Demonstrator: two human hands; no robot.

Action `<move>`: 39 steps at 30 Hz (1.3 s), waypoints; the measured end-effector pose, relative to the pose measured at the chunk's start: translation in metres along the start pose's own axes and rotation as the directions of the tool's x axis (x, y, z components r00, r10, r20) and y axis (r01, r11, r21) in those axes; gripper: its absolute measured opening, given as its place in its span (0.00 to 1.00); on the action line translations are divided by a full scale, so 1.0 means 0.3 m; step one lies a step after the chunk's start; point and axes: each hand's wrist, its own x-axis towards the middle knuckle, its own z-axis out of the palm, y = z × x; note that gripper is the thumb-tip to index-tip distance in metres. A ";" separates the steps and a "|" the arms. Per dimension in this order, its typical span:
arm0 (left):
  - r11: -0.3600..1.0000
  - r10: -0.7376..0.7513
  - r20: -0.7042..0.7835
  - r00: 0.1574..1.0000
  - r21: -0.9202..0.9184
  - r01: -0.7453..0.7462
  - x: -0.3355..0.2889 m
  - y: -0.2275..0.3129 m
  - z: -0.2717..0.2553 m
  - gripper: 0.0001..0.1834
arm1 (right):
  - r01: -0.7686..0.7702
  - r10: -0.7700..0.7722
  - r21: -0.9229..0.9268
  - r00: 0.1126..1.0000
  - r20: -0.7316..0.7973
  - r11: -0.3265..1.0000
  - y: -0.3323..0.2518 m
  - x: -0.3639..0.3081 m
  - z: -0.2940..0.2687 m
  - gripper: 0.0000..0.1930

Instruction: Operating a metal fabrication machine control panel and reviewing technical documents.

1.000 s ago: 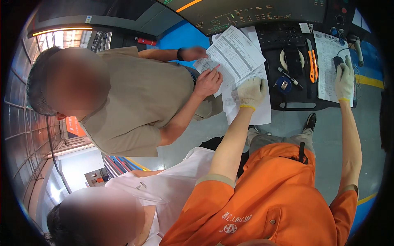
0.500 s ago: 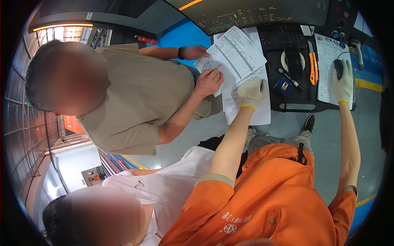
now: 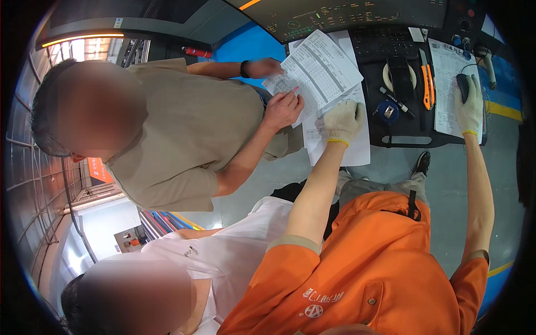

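Observation:
My right hand (image 3: 468, 109), in a white knit glove, lies over a black computer mouse (image 3: 462, 86). The mouse is on printed sheets (image 3: 444, 95) at the right end of the desk. Farther left my left hand (image 3: 343, 121), gloved alike, rests curled on loose papers (image 3: 352, 152); whatever its fingers hold, if anything, is hidden. Just beyond it is a printed form (image 3: 321, 70), tilted, held by a person in a khaki shirt. That person's near hand (image 3: 283, 109) has a thin red pen (image 3: 294, 89) at the form.
Between my hands are a black keyboard (image 3: 379, 44), a tape roll (image 3: 413, 78), an orange utility knife (image 3: 427, 86), a marker (image 3: 397, 101) and a blue tape measure (image 3: 387, 111). A screen (image 3: 346, 14) stands behind. A second person in white (image 3: 240, 237) is close at my left.
The view has shifted slightly, so the desk sits a little higher in the picture. Both my hands keep their places on the papers and the mouse.

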 end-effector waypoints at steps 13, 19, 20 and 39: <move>0.999 -0.013 0.006 1.000 -0.031 0.013 -0.003 -0.018 0.012 0.15 | -0.014 0.015 -0.024 1.000 0.026 1.000 -0.007 -0.001 0.019 0.30; 0.999 -0.003 -0.036 0.999 -0.042 0.002 -0.007 -0.022 0.020 0.15 | -0.017 0.018 -0.030 0.999 0.033 0.999 -0.011 -0.004 0.021 0.31; 0.999 -0.002 -0.044 0.999 -0.046 0.000 -0.008 -0.023 0.021 0.15 | -0.022 0.023 -0.032 0.999 0.036 0.999 -0.016 -0.004 0.019 0.31; 1.000 0.020 -0.065 0.998 -0.001 -0.020 0.011 -0.014 0.018 0.16 | -0.028 0.028 0.006 1.000 -0.003 1.000 0.010 -0.003 0.033 0.31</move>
